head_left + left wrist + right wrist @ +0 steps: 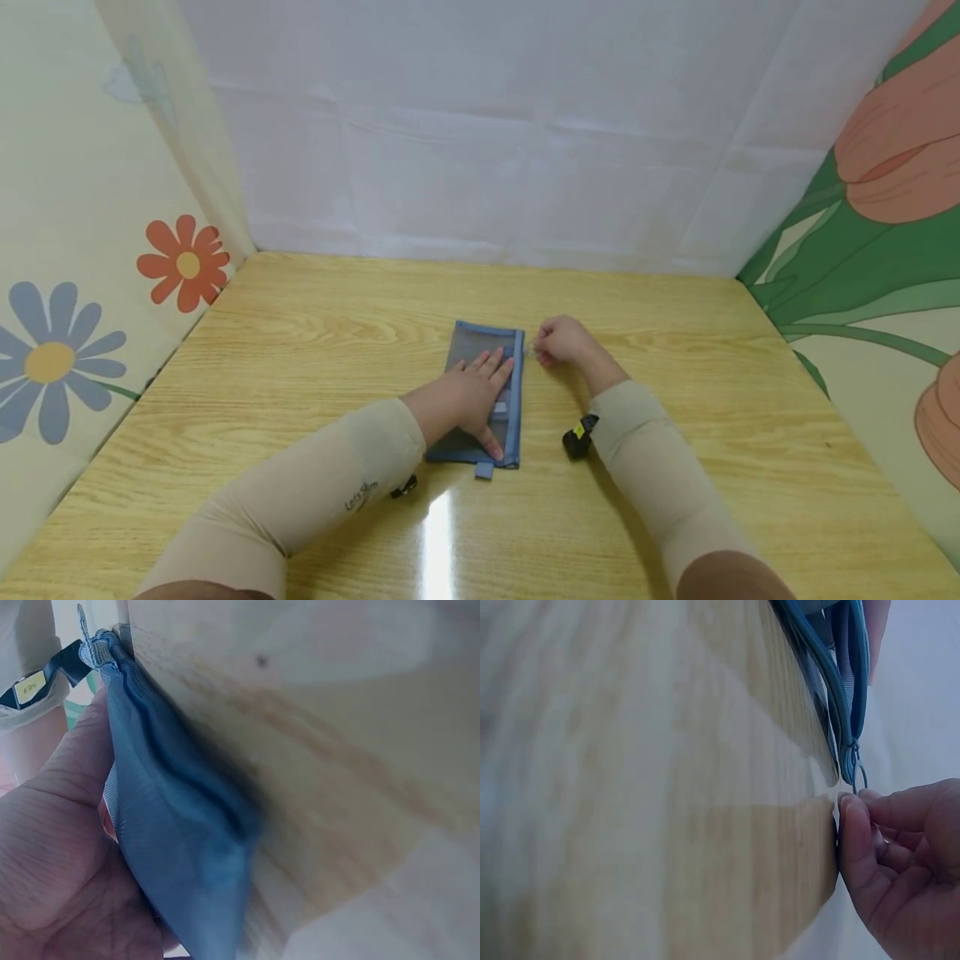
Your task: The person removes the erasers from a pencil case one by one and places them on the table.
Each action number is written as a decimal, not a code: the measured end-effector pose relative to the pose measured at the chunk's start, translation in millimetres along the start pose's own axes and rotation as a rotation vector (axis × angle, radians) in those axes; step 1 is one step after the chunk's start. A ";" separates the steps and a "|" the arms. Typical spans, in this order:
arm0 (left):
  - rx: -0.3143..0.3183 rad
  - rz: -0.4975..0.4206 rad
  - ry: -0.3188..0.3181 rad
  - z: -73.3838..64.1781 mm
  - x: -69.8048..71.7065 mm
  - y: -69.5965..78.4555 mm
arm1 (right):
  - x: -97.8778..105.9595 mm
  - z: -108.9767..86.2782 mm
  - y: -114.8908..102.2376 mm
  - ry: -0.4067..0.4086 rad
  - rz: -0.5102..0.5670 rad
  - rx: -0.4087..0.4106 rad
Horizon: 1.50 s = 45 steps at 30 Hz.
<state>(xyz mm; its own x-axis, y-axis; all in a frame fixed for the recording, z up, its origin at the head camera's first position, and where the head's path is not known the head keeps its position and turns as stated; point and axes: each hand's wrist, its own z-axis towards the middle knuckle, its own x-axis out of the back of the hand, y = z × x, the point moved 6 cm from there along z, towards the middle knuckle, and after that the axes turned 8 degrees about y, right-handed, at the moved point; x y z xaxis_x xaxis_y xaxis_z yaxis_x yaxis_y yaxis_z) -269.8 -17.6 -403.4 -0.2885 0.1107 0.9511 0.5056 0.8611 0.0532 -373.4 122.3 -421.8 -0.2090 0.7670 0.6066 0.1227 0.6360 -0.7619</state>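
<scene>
A blue-grey mesh zip pouch lies flat on the wooden table, its zipper edge facing right. My left hand rests palm down on the pouch with its fingers spread. Beyond that edge, the thumb and fingertips of my right hand pinch a thin looped zipper pull. In the right wrist view, the two zipper edges stand apart and come together near the pull. The left wrist view has the pouch's blue side next to my left palm. Something pale inside the pouch is partly hidden by my hand.
A small fabric tab sticks out from the pouch's near edge. White sheeting hangs behind the table. Flower-patterned walls stand at left and right.
</scene>
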 end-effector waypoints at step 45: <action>0.008 0.007 -0.011 0.2 1.5 0.3 | 5.8 21.1 -4.4 0.093 0.019 -0.053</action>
<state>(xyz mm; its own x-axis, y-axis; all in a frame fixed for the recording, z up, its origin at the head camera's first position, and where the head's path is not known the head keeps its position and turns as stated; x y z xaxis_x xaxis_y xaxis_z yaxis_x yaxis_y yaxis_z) -270.2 -17.1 -402.0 -0.2945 0.1221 0.9478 0.5011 0.8642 0.0444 -395.7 122.2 -419.8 -0.1155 0.7818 0.6128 0.1773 0.6232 -0.7617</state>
